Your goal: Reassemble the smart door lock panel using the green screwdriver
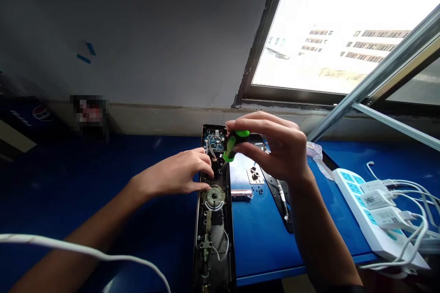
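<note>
A long black lock housing [231, 238], seemingly from an electronic door lock, lies lengthwise before me with its inside exposed. Inside it are a blue circuit board [215, 143] at the far end, a round metal disc [214, 196] mid-length and a brass-coloured mechanism [205, 245] nearer me. My left hand [187, 169] grips the housing's left side, thumb beside the disc and fingers bent over the inside. A green and black screwdriver [235, 143] is held in my right hand [275, 142], its shaft slanting down into the housing. The tip's exact contact is hard to see.
Right of the housing on the blue table [261, 252] lie a small metal plate [255, 174], several loose screws [260, 191], a pinkish wrapped bar [241, 194] and a black panel [288, 222]. A white power strip [359, 213] with chargers stands farther right. A white cable [85, 251] crosses the lower left.
</note>
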Demonstrator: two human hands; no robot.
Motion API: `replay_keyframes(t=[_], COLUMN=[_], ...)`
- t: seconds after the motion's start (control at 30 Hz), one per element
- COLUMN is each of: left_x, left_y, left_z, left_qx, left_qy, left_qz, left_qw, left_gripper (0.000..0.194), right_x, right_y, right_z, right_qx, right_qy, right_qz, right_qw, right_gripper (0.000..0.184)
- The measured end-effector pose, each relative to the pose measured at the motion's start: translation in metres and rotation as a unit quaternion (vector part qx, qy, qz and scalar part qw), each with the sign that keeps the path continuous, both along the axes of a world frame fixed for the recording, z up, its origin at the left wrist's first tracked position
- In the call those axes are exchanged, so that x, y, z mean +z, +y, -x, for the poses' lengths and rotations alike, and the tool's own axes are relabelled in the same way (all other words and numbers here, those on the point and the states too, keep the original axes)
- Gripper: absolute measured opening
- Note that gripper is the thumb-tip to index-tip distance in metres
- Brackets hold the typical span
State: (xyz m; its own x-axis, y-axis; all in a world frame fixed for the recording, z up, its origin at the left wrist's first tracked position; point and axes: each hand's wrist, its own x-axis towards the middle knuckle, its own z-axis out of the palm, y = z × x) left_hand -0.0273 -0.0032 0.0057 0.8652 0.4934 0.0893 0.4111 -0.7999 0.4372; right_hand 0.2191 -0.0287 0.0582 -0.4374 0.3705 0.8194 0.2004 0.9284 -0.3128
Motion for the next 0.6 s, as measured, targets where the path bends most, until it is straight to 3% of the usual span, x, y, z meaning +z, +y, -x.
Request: replay_keyframes(t=[0.1,0.27,0.43,0.6], left_x=[-0.0008,-0.0027,-0.0040,-0.0057], left_y=[0.0009,0.0016,0.0013,0.0037], left_z=[0.0002,-0.0026,-0.0036,-0.0029], left_qx=[0.001,-0.016,-0.023,-0.033], left_qy=[-0.001,-0.009,-0.019,-0.018], left_qz=[0.004,0.018,0.029,0.052], left_qw=[1.000,1.000,0.999,0.998], left_gripper=[0.022,0.023,0.022,0.025], right_x=[-0.0004,-0.0013,-0.0030,-0.0027], right_y=[0.0016,0.0025,0.0051,-0.0007], right_z=[0.0004,0.0009,0.0009,0.0027], right_qx=[-0.037,-0.006,-0.042,-0.012], right_qy=[0.004,-0.005,0.017,-0.010], right_qz=[-0.043,0.018,-0.038,0.037], right_qw=[0.998,1.000,0.998,0.999], right_gripper=[0.037,0.043,0.035,0.043])
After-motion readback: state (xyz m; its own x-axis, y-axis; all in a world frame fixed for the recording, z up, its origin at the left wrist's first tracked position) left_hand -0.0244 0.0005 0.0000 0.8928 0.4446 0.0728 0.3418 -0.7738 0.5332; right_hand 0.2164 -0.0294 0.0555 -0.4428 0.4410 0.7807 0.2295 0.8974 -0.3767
